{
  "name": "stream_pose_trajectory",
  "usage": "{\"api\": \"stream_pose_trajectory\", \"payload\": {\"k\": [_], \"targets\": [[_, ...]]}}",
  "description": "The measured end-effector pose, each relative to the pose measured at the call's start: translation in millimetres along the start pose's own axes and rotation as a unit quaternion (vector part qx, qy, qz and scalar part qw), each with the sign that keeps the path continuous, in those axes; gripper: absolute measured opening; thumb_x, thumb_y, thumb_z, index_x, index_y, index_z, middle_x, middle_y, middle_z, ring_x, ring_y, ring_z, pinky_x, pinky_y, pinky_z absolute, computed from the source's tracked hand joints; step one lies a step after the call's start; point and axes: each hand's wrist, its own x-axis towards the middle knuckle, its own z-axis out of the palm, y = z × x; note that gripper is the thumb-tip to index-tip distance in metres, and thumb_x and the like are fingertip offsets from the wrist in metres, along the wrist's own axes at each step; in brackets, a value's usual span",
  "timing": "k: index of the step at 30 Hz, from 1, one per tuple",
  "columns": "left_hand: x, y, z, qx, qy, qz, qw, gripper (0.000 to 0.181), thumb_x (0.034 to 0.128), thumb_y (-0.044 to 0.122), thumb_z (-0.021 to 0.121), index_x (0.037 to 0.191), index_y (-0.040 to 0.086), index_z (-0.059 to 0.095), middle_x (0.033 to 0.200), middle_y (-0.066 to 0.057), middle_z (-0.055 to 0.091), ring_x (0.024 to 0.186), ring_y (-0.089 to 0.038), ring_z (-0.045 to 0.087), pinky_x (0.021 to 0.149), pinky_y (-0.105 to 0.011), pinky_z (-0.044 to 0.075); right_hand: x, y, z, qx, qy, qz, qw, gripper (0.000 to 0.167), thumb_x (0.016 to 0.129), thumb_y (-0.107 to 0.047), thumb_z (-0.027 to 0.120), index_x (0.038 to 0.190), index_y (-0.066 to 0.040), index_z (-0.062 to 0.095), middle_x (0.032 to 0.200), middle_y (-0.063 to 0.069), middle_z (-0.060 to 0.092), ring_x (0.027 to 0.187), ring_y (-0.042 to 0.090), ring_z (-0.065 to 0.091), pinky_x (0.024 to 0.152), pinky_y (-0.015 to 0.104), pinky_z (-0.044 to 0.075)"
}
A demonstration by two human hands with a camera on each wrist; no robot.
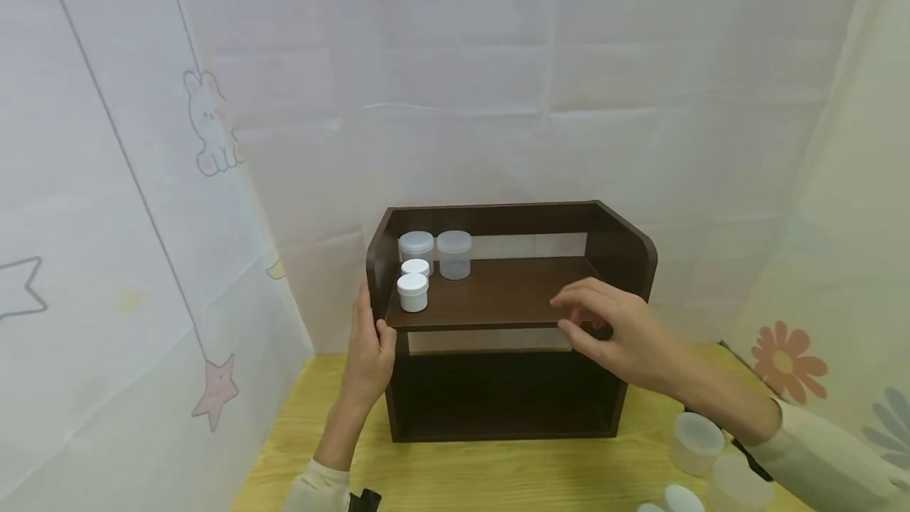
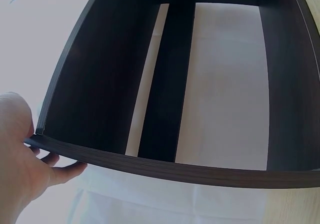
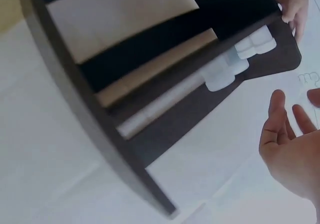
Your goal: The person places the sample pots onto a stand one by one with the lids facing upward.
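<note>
On the upper level of one dark shelf unit (image 1: 508, 291), gripped at its left side by the left hand (image 1: 370, 358) while the right hand (image 1: 614, 330) is held apart, fingers loosely bent, two translucent jars (image 1: 455, 257) and two small white jars (image 1: 413, 295) are counted, one of each partly hidden, and two white rounds (image 1: 682, 498) are cut off below.

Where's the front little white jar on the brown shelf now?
In the head view, the front white jar sits on the upper level of the brown shelf, at the left end, just in front of another small white jar.
</note>
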Motion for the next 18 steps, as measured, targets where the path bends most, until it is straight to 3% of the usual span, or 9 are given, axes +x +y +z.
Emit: {"api": "stream_pose_trajectory", "payload": {"k": [4,7,11,13,18], "targets": [[1.0,0.7,-0.9,0.000,-0.004,0.001,1.0000,0.080,0.0964,-0.006,0.042,0.165,0.013,0.005,0.167,-0.011,0.015,0.150,-0.028,0.019,0.116,-0.053,0.023,-46.8,-3,4,0.015,-0.022,-0.011,0.9996,0.052,0.081,0.001,0.081,0.125,-0.021,0.064,0.117,-0.009,0.061,0.078,0.000,0.053,0.062,0.011,0.041],[0.3,1.3,-0.3,0.004,-0.005,-0.004,1.0000,0.079,0.0969,-0.005,0.043,0.165,0.011,0.005,0.167,-0.012,0.014,0.150,-0.028,0.018,0.116,-0.053,0.023,-85.7,2,15,0.031,-0.033,-0.012,0.9989,0.055,0.080,-0.001,0.084,0.127,-0.020,0.064,0.117,-0.006,0.062,0.082,0.002,0.056,0.066,0.011,0.043],[-0.1,1.9,-0.7,0.007,-0.002,-0.007,0.9999,0.077,0.0970,-0.005,0.042,0.164,0.007,0.006,0.167,-0.013,0.013,0.151,-0.029,0.017,0.116,-0.053,0.023,-135.1,10,29,0.017,-0.094,0.040,0.9946,0.054,0.086,-0.019,0.083,0.134,-0.026,0.061,0.127,-0.008,0.061,0.100,0.008,0.061,0.076,0.021,0.052],[-0.2,1.8,-0.9,0.008,0.000,-0.006,0.9999,0.076,0.0967,-0.005,0.042,0.163,0.004,0.008,0.167,-0.014,0.013,0.150,-0.030,0.017,0.116,-0.054,0.023,-158.0,17,36,0.031,-0.141,0.057,0.9879,0.055,0.090,-0.026,0.080,0.139,-0.027,0.057,0.134,-0.008,0.057,0.112,0.010,0.059,0.080,0.026,0.054],[-0.2,-0.4,-0.4,0.013,0.001,-0.004,0.9999,0.077,0.0967,-0.004,0.043,0.164,0.007,0.007,0.167,-0.012,0.013,0.150,-0.028,0.018,0.116,-0.053,0.023,-207.3,53,61,0.105,-0.183,-0.004,0.9775,0.063,0.090,-0.027,0.078,0.146,-0.012,0.053,0.142,0.003,0.052,0.120,0.017,0.058,0.077,0.031,0.054]]}}
